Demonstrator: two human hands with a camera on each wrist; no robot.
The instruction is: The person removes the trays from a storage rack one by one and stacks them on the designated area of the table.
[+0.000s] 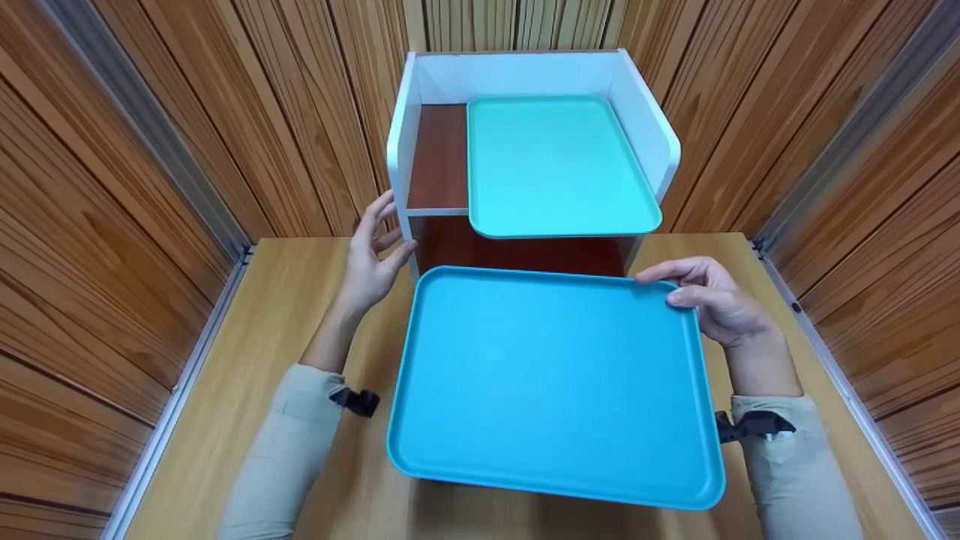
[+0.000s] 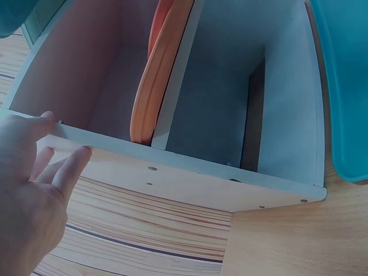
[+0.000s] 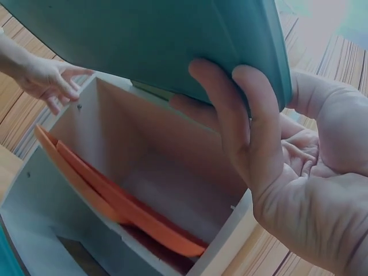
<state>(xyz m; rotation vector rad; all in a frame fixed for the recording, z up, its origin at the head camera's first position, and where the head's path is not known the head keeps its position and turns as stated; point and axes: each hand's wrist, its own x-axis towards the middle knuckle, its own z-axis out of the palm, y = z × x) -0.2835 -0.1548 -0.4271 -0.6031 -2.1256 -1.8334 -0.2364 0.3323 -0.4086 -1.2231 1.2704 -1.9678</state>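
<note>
A rectangular blue tray (image 1: 551, 382) with a raised rim hangs tilted in front of a white two-level shelf unit (image 1: 645, 112). My right hand (image 1: 709, 300) grips its far right corner, thumb on the upper side. Curled fingers (image 3: 265, 115) of that hand support the tray's dark teal-looking underside (image 3: 172, 46) in the right wrist view. At the unit's left panel, my left hand (image 1: 373, 259) rests with fingers spread, fingertips by the front edge. On the upper shelf lies a mint tray (image 1: 555, 165), jutting past its front.
Both wrist views show orange tray-like pieces (image 2: 158, 75) against the dividing board. Another blue edge (image 2: 351, 103) lies beside the unit in the left wrist view. Wood-panelled walls (image 1: 97, 202) enclose the wooden table (image 1: 225, 390). The lower shelf (image 1: 517, 251) is partly hidden.
</note>
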